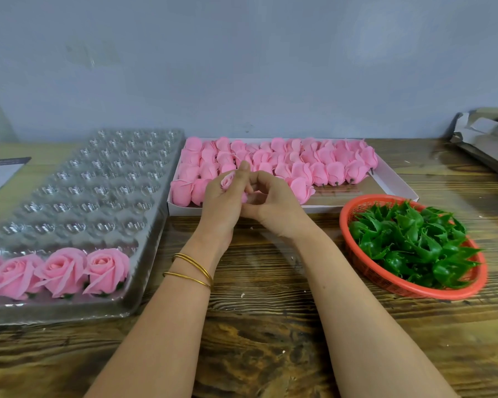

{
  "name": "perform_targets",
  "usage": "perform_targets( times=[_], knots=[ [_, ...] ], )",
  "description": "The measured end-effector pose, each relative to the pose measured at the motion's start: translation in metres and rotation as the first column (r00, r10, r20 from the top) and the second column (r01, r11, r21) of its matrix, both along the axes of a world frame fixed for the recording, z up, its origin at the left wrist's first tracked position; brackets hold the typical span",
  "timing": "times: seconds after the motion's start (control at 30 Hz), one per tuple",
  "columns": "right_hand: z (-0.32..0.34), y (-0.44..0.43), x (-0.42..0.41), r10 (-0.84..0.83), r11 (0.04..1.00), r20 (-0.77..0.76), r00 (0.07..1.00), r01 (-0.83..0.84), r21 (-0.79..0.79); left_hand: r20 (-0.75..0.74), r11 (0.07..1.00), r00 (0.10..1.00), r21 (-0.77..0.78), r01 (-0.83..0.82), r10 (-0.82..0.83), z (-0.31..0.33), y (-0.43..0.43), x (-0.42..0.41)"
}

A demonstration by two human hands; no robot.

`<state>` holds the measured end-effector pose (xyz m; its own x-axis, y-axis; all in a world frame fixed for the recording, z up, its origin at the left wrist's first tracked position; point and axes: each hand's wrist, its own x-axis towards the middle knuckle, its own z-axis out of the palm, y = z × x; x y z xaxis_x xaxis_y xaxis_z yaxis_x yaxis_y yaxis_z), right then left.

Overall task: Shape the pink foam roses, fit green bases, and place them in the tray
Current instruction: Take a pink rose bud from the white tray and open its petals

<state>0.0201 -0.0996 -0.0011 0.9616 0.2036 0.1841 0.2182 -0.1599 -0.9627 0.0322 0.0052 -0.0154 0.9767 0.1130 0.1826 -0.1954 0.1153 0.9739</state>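
Observation:
My left hand (223,203) grips a pink foam rose (227,180) whose bud shows between its fingers. My right hand (266,202) meets it from the right, fingers curled on the same rose's lower petals. Both hands hover over the front edge of a white box (397,185) filled with several unshaped pink roses (299,159). At the left lies a clear plastic tray (144,225) with many empty cups; several finished roses (61,271) with green bases sit in its nearest row. A red basket (354,208) at the right holds green bases (414,242).
Everything rests on a wooden table (256,326) against a grey wall. A metal tray with crumpled wrapping (489,139) sits at the back right. A dark-edged sheet of paper (0,173) lies at the far left. Two gold bangles circle my left wrist.

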Motion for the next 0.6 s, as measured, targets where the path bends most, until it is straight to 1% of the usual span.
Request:
perform_targets(
  times=[0.13,0.27,0.43,0.6],
  knots=[
    [0.0020,-0.0007,-0.0015,0.029,1.000,-0.005,1.000,-0.029,0.012,0.015,0.999,0.999,0.005,0.031,-0.032,-0.0009,0.0021,-0.0002],
    [0.0046,-0.0003,-0.0048,0.067,0.997,-0.022,0.998,-0.066,0.040,0.039,0.999,0.999,0.031,0.021,-0.022,-0.0008,0.0034,-0.0002],
    [0.0041,-0.0016,-0.0045,0.078,0.995,-0.037,0.996,-0.076,0.057,0.042,0.999,0.999,0.017,0.030,-0.031,0.0012,0.0026,-0.0030],
    [0.0051,-0.0014,-0.0045,0.063,0.997,-0.026,0.998,-0.062,0.044,0.030,1.000,1.000,0.007,-0.006,0.006,0.0036,0.0004,-0.0036]
  ],
)
